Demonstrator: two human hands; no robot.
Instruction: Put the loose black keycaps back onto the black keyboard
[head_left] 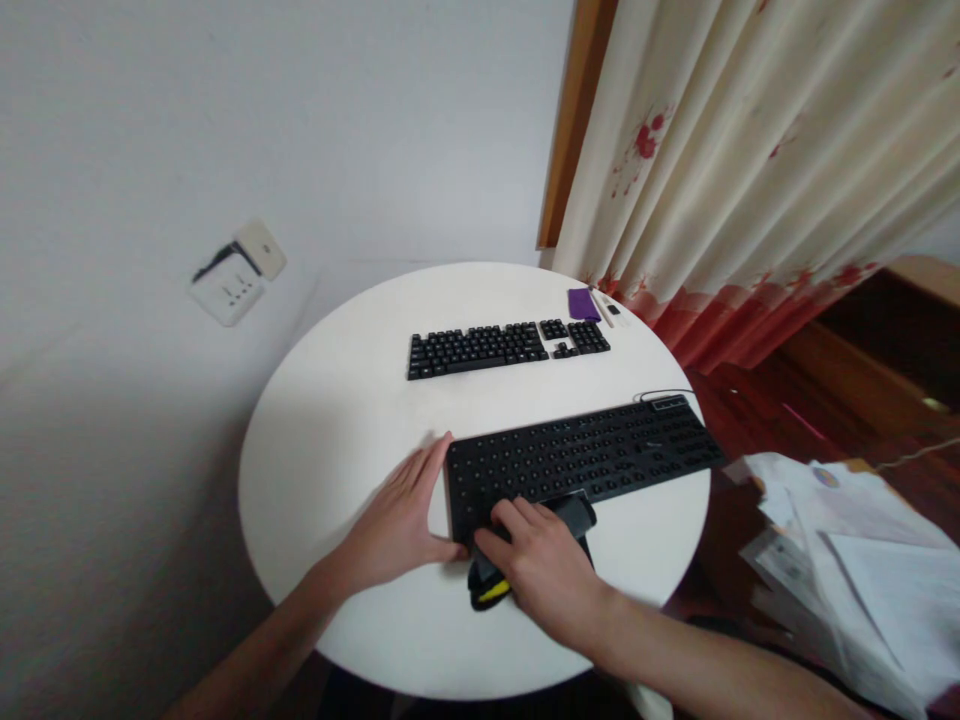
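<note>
A black keyboard frame with its keycaps off (592,455) lies at the near side of a round white table (337,420). My left hand (397,520) lies flat and open against the frame's left end, thumb at its near corner. My right hand (544,565) is closed round a black tool with a yellow stripe (491,590) at the frame's near edge; a black part of the tool (574,510) rests on the lower rows. Farther back sit the black keycaps (510,345), set out in keyboard layout.
A purple cloth (582,303) and small white items (611,310) lie at the table's far right edge. A wall socket (236,275) is on the white wall to the left. Curtains (750,180) hang at right, above dark wood furniture with loose papers (840,550).
</note>
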